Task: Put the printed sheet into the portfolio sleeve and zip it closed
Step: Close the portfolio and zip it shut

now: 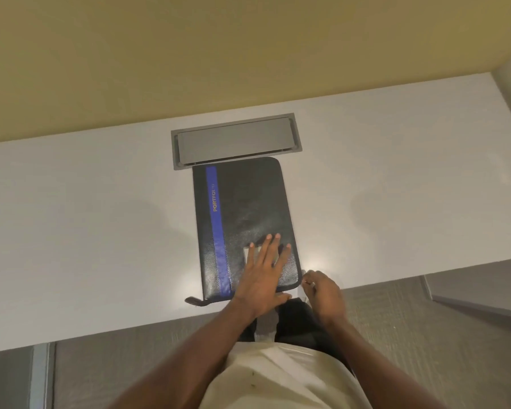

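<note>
— Two hands are at the near end of the case. How do the fingers stand?

— Left hand [264, 273] lies flat, its fingers [273, 246] spread and released, pressing down on the black portfolio sleeve [245, 214]. Nothing is grasped there. Under those fingers a small pale label patch [250, 251] shows on the cover.

— And the other?

— Right hand [325, 293] is just beside the sleeve's near right corner, its fingers [310, 278] curled in and pinched on something thin and small at the corner. It looks like the zip pull [305, 281], though it is too small to be sure.

— Where is the sleeve itself?

— Lying flat on the white counter [101, 231], stretching away from the fingers. A blue stripe [216, 225] runs along it, to the left of the left hand's fingers, with the word PORTFOLIO printed in yellow. A short dark tab [196, 301] sticks out from the near left corner, left of the left wrist.

— The printed sheet?

— I cannot see it; the sleeve looks shut flat.

— Beyond the fingertips?

— Past the sleeve's far end a grey hatch [233, 141] is set into the counter, touching or nearly touching that edge. Behind that rises a yellowish wall [189, 54].
</note>
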